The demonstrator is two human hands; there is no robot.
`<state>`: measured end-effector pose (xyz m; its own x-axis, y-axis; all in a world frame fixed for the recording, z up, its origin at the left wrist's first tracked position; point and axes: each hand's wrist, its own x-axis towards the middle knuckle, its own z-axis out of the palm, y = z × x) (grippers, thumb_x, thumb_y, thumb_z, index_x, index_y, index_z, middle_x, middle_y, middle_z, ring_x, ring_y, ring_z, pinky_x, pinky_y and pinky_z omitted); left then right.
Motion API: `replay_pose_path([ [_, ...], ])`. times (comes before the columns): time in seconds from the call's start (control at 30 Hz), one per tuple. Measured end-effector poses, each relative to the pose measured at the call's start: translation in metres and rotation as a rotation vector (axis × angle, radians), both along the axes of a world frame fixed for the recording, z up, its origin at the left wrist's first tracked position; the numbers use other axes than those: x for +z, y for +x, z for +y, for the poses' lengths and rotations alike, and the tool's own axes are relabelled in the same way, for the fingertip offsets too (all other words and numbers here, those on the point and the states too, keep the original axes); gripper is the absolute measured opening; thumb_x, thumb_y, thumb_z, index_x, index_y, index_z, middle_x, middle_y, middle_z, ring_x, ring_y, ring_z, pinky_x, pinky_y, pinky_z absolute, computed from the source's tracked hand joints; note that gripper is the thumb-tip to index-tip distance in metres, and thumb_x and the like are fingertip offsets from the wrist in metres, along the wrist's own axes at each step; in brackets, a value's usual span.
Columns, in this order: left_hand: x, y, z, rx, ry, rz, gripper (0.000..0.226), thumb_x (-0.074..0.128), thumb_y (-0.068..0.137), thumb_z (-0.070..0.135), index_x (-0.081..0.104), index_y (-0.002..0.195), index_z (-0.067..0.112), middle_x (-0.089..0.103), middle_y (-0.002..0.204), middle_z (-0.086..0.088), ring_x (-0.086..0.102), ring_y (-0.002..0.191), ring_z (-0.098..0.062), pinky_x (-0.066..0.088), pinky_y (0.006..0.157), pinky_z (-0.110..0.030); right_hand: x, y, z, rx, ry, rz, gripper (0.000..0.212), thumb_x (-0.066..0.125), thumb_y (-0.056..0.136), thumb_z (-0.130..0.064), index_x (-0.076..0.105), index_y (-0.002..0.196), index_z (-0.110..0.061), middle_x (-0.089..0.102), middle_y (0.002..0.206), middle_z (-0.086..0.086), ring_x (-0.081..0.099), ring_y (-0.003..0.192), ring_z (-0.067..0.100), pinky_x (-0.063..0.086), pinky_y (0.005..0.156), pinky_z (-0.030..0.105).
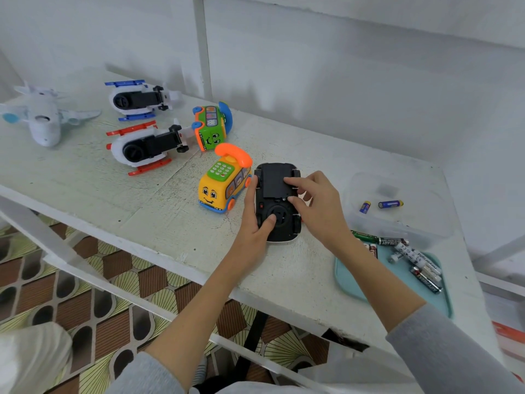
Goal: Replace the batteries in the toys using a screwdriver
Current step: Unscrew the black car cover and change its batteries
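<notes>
A black toy car (274,180) lies upside down on the white table (142,200), its flat battery cover facing up. My left hand (254,223) grips the car's left side, with the thumb across the round part of the underside. My right hand (318,206) rests on the right side, its fingertips pressing on the battery cover. Several batteries (414,260) lie on a teal tray (349,280) to the right. No screwdriver shows in this view.
A yellow phone-bus toy (223,186) stands just left of the car, a green one (211,126) behind it. Two upturned helicopters (145,149) (139,99) and a white plane (42,118) lie at the left. A clear box (397,223) holds two blue batteries (390,204).
</notes>
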<state>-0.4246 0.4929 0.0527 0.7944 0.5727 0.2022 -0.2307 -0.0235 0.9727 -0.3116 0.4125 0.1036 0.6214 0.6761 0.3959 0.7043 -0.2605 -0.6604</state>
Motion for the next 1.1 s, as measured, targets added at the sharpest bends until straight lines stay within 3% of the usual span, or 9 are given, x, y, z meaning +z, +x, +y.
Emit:
replay_pose_path([
  [0.17, -0.002, 0.001, 0.001, 0.012, 0.049, 0.032, 0.072, 0.041, 0.099, -0.003, 0.008, 0.144, 0.042, 0.012, 0.158, 0.009, 0.028, 0.141, -0.009, 0.039, 0.109, -0.028, -0.001, 0.004, 0.001, 0.008, -0.020, -0.029, 0.035, 0.065, 0.078, 0.004, 0.066, 0.111, -0.009, 0.047, 0.089, 0.007, 0.044, 0.076, 0.013, 0.034, 0.070, 0.001],
  [0.27, -0.003, 0.000, 0.001, 0.005, 0.058, 0.046, 0.072, 0.041, 0.099, -0.002, 0.008, 0.143, 0.045, 0.013, 0.155, 0.015, 0.026, 0.142, -0.007, 0.039, 0.108, -0.025, 0.000, 0.004, 0.000, 0.019, -0.017, -0.011, 0.033, 0.065, 0.079, 0.003, 0.067, 0.110, -0.008, 0.047, 0.088, 0.006, 0.043, 0.072, 0.008, 0.035, 0.069, 0.002],
  [0.43, -0.002, 0.001, 0.000, -0.003, 0.065, 0.052, 0.070, 0.040, 0.099, -0.006, 0.008, 0.145, 0.035, 0.019, 0.142, 0.031, 0.035, 0.126, 0.017, 0.042, 0.094, -0.012, -0.001, 0.004, 0.001, -0.003, -0.022, 0.016, 0.027, 0.070, 0.079, -0.008, 0.069, 0.105, -0.009, 0.048, 0.088, 0.006, 0.044, 0.072, 0.004, 0.034, 0.068, 0.003],
  [0.67, -0.003, 0.000, 0.000, -0.009, 0.059, 0.055, 0.070, 0.046, 0.093, 0.012, 0.016, 0.137, 0.058, 0.024, 0.146, 0.024, 0.036, 0.137, -0.008, 0.043, 0.107, -0.037, -0.008, 0.004, -0.001, -0.057, -0.120, -0.098, 0.022, 0.067, 0.082, -0.022, 0.065, 0.103, -0.016, 0.044, 0.090, -0.006, 0.047, 0.087, 0.011, 0.039, 0.065, 0.028],
  [0.8, -0.005, 0.001, -0.001, -0.004, 0.091, 0.070, 0.070, 0.047, 0.092, 0.017, 0.018, 0.138, 0.061, 0.025, 0.147, 0.020, 0.036, 0.137, -0.012, 0.041, 0.108, -0.046, -0.008, 0.006, -0.005, -0.056, -0.159, -0.145, 0.024, 0.065, 0.084, -0.026, 0.063, 0.107, -0.019, 0.042, 0.090, -0.007, 0.041, 0.087, 0.007, 0.036, 0.065, 0.027],
  [0.9, 0.001, 0.000, -0.002, 0.013, 0.064, 0.032, 0.072, 0.046, 0.096, 0.006, 0.015, 0.139, 0.054, 0.020, 0.154, 0.013, 0.034, 0.139, -0.015, 0.042, 0.107, -0.039, -0.003, 0.013, -0.010, 0.023, -0.100, -0.087, 0.028, 0.063, 0.086, -0.022, 0.063, 0.114, -0.022, 0.045, 0.088, -0.004, 0.042, 0.076, 0.009, 0.040, 0.066, 0.025],
  [1.0, 0.010, -0.001, 0.002, 0.063, 0.093, 0.018, 0.072, 0.043, 0.098, -0.004, 0.011, 0.138, 0.048, 0.016, 0.155, 0.008, 0.027, 0.143, -0.017, 0.039, 0.109, -0.029, 0.006, 0.023, -0.022, 0.065, 0.018, -0.088, 0.038, 0.064, 0.083, -0.007, 0.061, 0.119, -0.019, 0.049, 0.083, 0.001, 0.048, 0.068, 0.009, 0.040, 0.067, 0.011],
  [1.1, 0.021, 0.004, 0.012, 0.118, 0.144, 0.009, 0.071, 0.046, 0.097, 0.004, 0.012, 0.135, 0.053, 0.018, 0.154, 0.010, 0.025, 0.143, -0.014, 0.031, 0.115, -0.042, 0.009, 0.034, -0.035, 0.081, -0.016, -0.094, 0.040, 0.065, 0.080, 0.002, 0.062, 0.116, -0.014, 0.054, 0.088, 0.002, 0.053, 0.071, 0.009, 0.043, 0.068, 0.009],
])
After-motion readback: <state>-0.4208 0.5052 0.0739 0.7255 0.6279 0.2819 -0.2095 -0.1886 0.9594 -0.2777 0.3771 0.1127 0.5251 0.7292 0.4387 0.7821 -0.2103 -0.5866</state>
